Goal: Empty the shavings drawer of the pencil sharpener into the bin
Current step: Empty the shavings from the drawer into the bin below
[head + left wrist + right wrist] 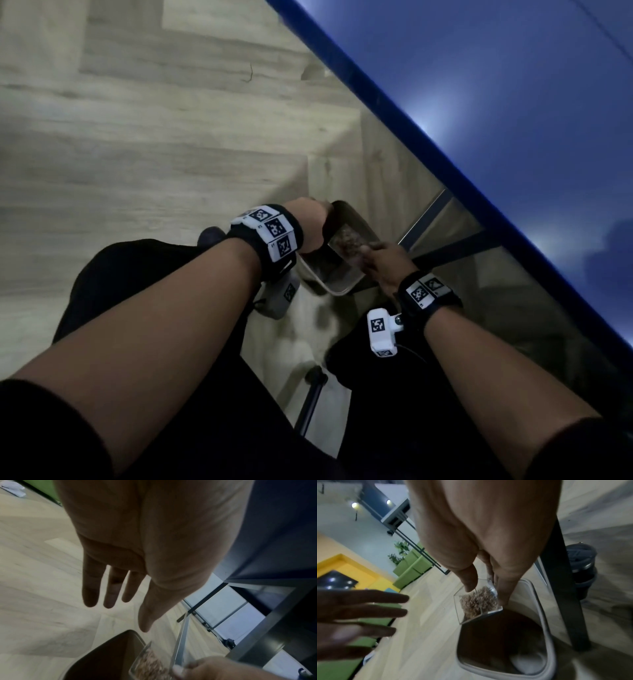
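Clear drawer (477,601) pinched, right hand (488,540), over bin (547,635)

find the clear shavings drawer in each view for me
Head: shavings drawer at centre, just right of the middle.
Left wrist: bottom edge, right of centre.
Right wrist: centre, pinched by the right hand.
Shared landmark: the bin under it.

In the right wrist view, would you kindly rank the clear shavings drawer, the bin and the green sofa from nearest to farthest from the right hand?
1. Shavings drawer: pinched in the right hand.
2. Bin: just below the drawer.
3. Green sofa: far off, across the floor on the picture's left.
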